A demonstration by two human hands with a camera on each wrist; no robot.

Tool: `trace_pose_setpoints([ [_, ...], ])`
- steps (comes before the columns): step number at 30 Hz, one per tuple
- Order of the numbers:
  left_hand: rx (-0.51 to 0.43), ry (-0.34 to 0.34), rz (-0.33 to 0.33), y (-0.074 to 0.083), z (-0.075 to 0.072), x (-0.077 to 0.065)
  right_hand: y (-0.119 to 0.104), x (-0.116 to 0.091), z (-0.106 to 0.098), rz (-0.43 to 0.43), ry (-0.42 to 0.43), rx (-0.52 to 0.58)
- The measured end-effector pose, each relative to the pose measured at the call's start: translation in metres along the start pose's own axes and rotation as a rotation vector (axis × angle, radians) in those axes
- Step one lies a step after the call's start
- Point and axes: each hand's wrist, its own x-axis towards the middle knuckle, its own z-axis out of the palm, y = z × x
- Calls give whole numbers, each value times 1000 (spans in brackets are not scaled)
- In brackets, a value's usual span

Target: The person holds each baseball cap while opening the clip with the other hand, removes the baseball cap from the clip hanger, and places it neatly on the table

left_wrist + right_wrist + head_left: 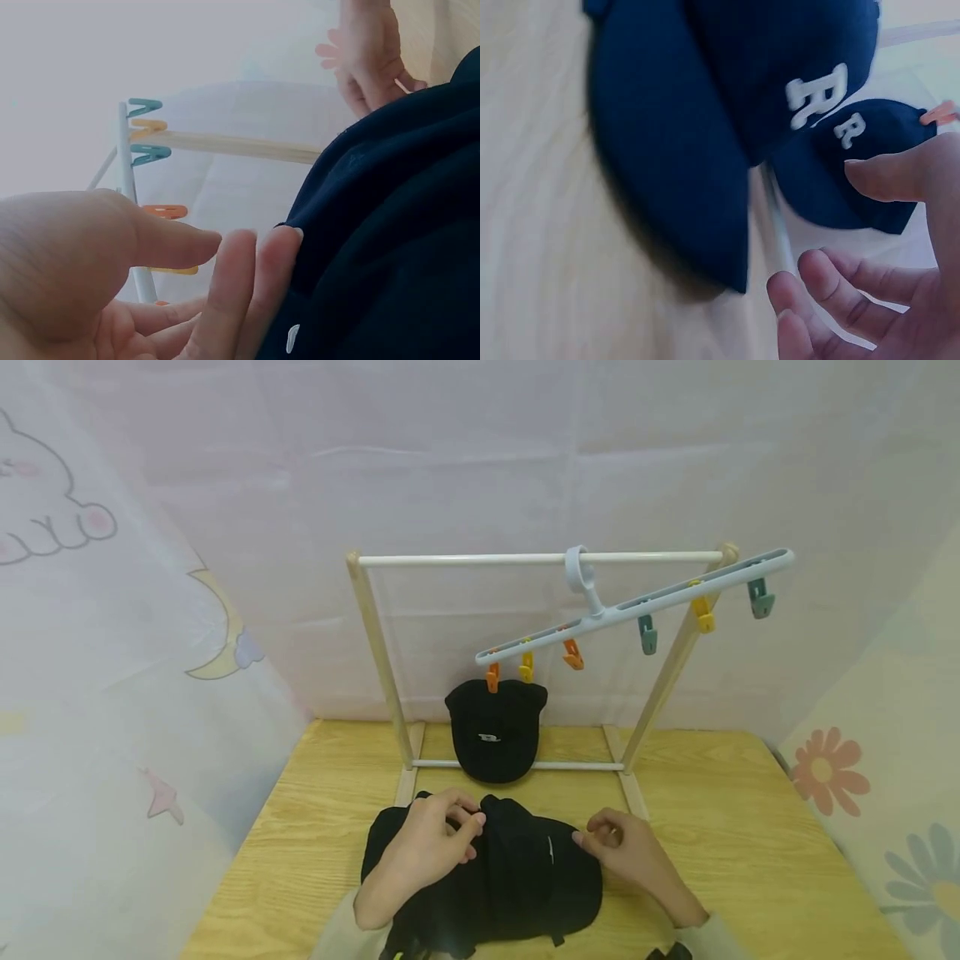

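Observation:
Dark baseball caps lie close together at the table's front. The right-hand one has its brim to the right and a white letter R on the front. My left hand is over them, and in the left wrist view two fingertips touch or nearly touch the dark fabric. My right hand is beside the brim, thumb and fingers apart with nothing between them in the right wrist view. Behind, another dark cap hangs from an orange clip.
A pale blue clip hanger hangs slantwise from the white bar of a wooden rack. Orange, yellow and green clips line it. The rack stands at the back of the wooden table, before a printed curtain.

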Motion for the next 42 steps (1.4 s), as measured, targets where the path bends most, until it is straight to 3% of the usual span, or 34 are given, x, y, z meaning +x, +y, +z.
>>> trace_pose_setpoints([
  [5, 15, 33, 26, 2, -4, 2, -17, 3, -5, -96, 16, 92],
  [10, 40, 56, 38, 5, -11, 2, -27, 10, -6, -182, -23, 170],
  [17, -3, 59, 46, 3, -21, 8, -50, 20, -8, -181, -12, 217],
  [29, -74, 88, 101, -4, -35, 27, -74, 37, -10, -273, 33, 268],
  [36, -42, 127, 76, -5, -41, 43, -91, 47, -12, -322, 55, 259],
  [42, 17, 187, 100, -1, -44, 54, -97, 53, -17, -346, 73, 269],
])
